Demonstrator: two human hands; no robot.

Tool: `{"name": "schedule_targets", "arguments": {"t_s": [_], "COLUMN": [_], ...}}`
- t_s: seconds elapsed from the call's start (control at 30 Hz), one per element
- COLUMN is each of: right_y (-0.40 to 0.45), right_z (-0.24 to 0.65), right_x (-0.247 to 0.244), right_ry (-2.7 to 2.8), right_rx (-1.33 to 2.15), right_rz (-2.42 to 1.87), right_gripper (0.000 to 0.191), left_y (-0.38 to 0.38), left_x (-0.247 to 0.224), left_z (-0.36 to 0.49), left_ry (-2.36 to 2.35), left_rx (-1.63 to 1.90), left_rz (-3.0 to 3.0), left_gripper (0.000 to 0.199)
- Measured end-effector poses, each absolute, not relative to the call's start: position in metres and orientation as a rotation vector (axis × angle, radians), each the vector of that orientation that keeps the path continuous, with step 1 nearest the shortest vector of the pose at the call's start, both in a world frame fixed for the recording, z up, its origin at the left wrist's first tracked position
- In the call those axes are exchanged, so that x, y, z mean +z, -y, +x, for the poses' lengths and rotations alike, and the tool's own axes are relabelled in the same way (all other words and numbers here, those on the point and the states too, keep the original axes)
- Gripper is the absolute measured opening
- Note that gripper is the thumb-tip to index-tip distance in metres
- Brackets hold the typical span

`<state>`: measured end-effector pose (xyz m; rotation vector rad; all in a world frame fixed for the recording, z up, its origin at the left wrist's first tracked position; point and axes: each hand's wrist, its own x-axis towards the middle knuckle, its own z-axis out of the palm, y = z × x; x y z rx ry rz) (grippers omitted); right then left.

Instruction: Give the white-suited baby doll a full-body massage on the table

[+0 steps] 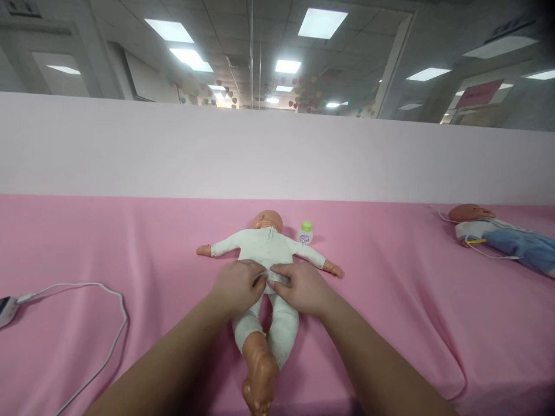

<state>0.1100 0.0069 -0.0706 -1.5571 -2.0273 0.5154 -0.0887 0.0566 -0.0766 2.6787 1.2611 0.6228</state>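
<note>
A baby doll point(262, 245) in white clothes lies on the pink cloth, head away from me, arms spread, bare feet toward me. My left hand point(236, 285) and my right hand point(302, 285) both rest on the doll's waist, fingers pinching the white fabric of its clothing point(269, 276) where the top meets the trousers. The hands nearly touch each other over the doll's middle. A small white bottle with a green cap point(306, 232) stands just right of the doll's head.
The pink cloth point(130, 254) covers a wide table backed by a pale partition point(173, 150). A white cable point(99, 312) loops at the left from a device point(6, 309) at the edge. A second doll in blue point(503, 237) lies far right.
</note>
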Motion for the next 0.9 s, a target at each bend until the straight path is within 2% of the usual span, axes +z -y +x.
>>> {"name": "schedule_targets", "arguments": {"t_s": [0.23,0.37,0.5,0.63,0.8,0.9], "right_y": [-0.008,-0.010,-0.012,-0.013,-0.013,-0.012], "right_z": [0.109,0.109,0.110,0.108,0.105,0.106], "right_x": [-0.073,-0.073,-0.074,-0.076,-0.077,-0.077], "right_ry": [2.063,1.969,1.920,1.979,2.025,2.063], "right_rx": [0.532,0.438,0.354,0.342,0.353,0.411], "right_rz": [-1.567,-1.570,-1.567,-1.587,-1.625,-1.675], "right_gripper": [0.027,0.032,0.024,0.019,0.022,0.019], "left_y": [-0.053,-0.054,-0.057,-0.060,-0.059,-0.057], "left_x": [-0.072,-0.070,-0.077,-0.084,-0.084,-0.077], "left_z": [-0.089,-0.092,-0.093,-0.091,-0.088,-0.088], "left_ry": [-1.330,-1.328,-1.187,-1.170,-1.172,-1.242], "left_rx": [0.599,0.699,0.788,0.761,0.639,0.612], "left_rz": [2.630,2.637,2.709,2.748,2.701,2.665], "left_gripper": [0.040,0.046,0.031,0.033,0.017,0.022]}}
